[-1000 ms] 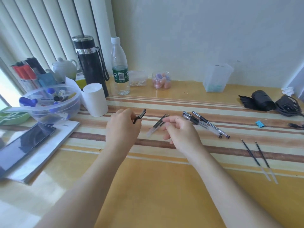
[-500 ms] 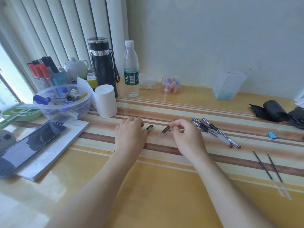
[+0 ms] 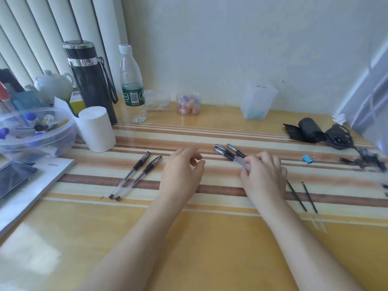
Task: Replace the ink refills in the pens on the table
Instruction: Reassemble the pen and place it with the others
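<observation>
Pens [image 3: 230, 154] under right hand [image 3: 263, 175]; left hand [image 3: 181, 173] empty.

Your stock: two capped pens [image 3: 137, 174] lying parallel at left; three pens [image 3: 227, 153] bunched at centre; two bare refills [image 3: 302, 196] at right.

5 pens [image 3: 140, 172], 2 refills [image 3: 296, 195], 2 bottles [image 3: 132, 85], 1 phone [image 3: 14, 177].

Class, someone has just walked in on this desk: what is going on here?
A person is refilling pens at a striped table. The right hand reaches onto a cluster of pens, fingers touching them. The left hand hovers empty and loosely curled. Two pens lie side by side to its left, and two thin refills lie to the right.
</observation>
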